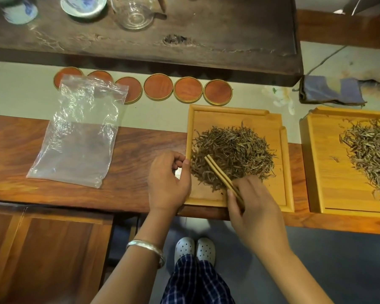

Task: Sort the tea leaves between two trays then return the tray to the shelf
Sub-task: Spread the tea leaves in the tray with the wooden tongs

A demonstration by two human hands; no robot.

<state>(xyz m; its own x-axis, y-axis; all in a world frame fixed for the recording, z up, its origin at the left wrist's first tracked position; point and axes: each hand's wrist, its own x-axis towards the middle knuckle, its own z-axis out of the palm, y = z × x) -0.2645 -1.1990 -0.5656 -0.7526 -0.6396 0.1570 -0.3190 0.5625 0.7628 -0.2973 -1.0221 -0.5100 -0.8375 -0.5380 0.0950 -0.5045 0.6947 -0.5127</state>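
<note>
On the wooden table (123,172), the right hand (253,202) pinches bamboo tongs (223,177) in the tea leaves (235,150) of the near tray (287,163); the left hand (168,181), fingers loosely curled, touches its edge.

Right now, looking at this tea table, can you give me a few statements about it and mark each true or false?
1. The right hand holds chopsticks. True.
2. Both trays hold tea leaves. True: the near tray and the far tray each have a pile.
3. The plastic bag is full of leaves. False: it lies flat and looks empty.
4. The left hand grips the bag. False: it rests by the near tray's edge.
5. Six round coasters sit in a row. True.
</note>
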